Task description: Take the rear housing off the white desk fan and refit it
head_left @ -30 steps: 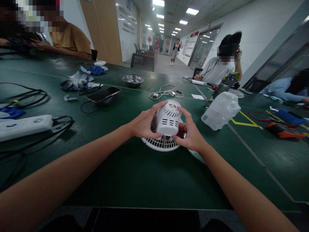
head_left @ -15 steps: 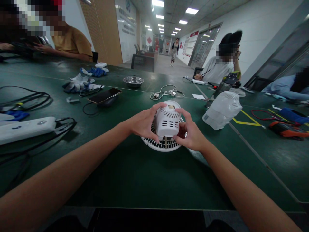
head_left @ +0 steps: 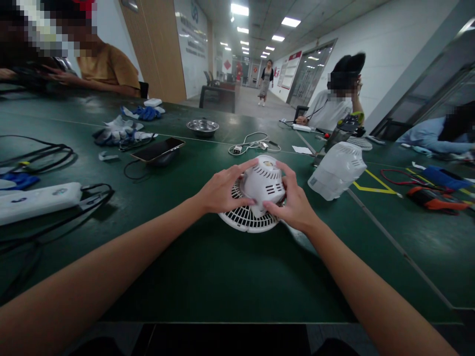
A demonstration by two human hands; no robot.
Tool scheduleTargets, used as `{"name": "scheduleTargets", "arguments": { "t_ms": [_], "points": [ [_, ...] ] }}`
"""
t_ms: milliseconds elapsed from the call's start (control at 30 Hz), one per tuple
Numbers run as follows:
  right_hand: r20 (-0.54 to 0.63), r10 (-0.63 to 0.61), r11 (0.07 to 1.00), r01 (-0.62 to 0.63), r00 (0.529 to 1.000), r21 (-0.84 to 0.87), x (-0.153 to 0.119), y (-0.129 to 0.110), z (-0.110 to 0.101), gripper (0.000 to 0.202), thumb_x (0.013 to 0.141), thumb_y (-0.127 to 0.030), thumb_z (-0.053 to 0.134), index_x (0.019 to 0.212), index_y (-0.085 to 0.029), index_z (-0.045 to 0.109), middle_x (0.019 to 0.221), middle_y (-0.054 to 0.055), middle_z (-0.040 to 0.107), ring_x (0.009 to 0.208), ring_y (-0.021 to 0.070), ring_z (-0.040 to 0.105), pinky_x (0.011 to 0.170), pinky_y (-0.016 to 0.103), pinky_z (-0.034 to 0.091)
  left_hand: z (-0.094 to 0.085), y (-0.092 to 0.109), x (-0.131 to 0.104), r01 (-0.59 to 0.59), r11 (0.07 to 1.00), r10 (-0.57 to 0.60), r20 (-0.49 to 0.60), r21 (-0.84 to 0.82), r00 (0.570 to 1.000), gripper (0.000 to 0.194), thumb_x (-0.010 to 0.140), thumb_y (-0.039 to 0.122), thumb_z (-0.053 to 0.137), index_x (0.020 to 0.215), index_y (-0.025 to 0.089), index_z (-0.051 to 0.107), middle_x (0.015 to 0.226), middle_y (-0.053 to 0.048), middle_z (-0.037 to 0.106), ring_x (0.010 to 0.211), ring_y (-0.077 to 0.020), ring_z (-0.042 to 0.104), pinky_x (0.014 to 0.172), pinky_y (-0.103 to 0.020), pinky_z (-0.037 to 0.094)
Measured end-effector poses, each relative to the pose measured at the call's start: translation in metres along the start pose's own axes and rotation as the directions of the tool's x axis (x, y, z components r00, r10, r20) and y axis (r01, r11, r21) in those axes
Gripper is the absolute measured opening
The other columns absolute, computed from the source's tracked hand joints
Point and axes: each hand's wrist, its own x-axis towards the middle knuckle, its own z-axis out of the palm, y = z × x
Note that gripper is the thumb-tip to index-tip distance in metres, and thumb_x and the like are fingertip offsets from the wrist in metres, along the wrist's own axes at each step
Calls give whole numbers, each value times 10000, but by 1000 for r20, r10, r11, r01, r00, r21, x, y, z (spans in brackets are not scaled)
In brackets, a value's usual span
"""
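Between my hands is a white vented fan motor cover, tilted and turned a little to the right. My left hand grips its left side, thumb on the near face and fingers over the top. Around the right side my right hand is wrapped, its thumb near the lower front edge. Beneath the cover lies a round white fan grille with radial slots, flat on the green table. What joins the cover and the grille is hidden by the cover and my fingers.
To the right stands a translucent white plastic housing. Beyond my hands are a coiled white cable and a metal bowl. A phone, gloves and a power strip lie left. An orange tool lies far right. People sit around the table.
The motor cover has rotated between my hands, its slotted face swinging to the right, and its lower edge now sits lower over the grille. Both hands keep their hold.
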Motion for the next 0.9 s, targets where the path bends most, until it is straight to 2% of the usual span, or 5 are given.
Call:
{"name": "scheduleTargets", "arguments": {
  "t_ms": [300, 467, 600, 767, 900],
  "points": [
    [36, 112, 982, -116, 993, 149, 1, 31, -5, 987, 733, -381, 818, 1558, -336, 278, 1396, 106, 595, 1174, 378, 629, 1006, 604, 521, 10, -50, -6, 564, 724, -610, 12, -398, 792, 592, 996, 616, 381, 1261, 181, 683, 1258, -117, 719, 1179, -305, 661, 1030, -452, 487],
    [-14, 153, 951, -143, 988, 276, 0, 33, -4, 1005, 603, -376, 927, 1472, -299, 428, 1243, 94, 686, 1105, 366, 658, 1018, 623, 505, 8, -59, -7, 445, 492, -623, 54, -748, 780, 669, 933, 681, 477, 1217, 106, 669, 1088, -171, 766, 1002, -320, 727, 903, -476, 555],
    [-129, 291, 780, -157, 948, 605, 1, 28, 4, 828, 601, -361, 914, 1333, -294, 535, 1203, 56, 705, 1089, 322, 672, 973, 532, 551, 5, -57, -3, 260, 542, -594, -145, -800, 791, 605, 923, 683, 510, 1028, 128, 727, 1046, -144, 767, 1031, -303, 714, 923, -447, 556],
    [155, 384, 441, -328, 910, 835, 0, 18, 19, 437, 854, -605, 603, 1140, -279, 654, 1038, 44, 758, 1024, 299, 699, 875, 504, 586, 13, -57, 0, 262, 573, -549, -126, -777, 826, 483, 882, 621, 648, 972, 159, 752, 1007, -118, 773, 1016, -289, 720, 924, -443, 573],
    [217, 246, 654, -328, 944, 682, -2, 15, 27, 507, 923, -660, 441, 1106, -252, 680, 957, 74, 763, 1014, 303, 698, 853, 513, 590, 18, -50, -3, 364, 441, -579, 51, -820, 814, 391, 795, 482, 807, 1008, 158, 756, 1040, -133, 780, 952, -292, 748, 915, -496, 606]
  ]
}}
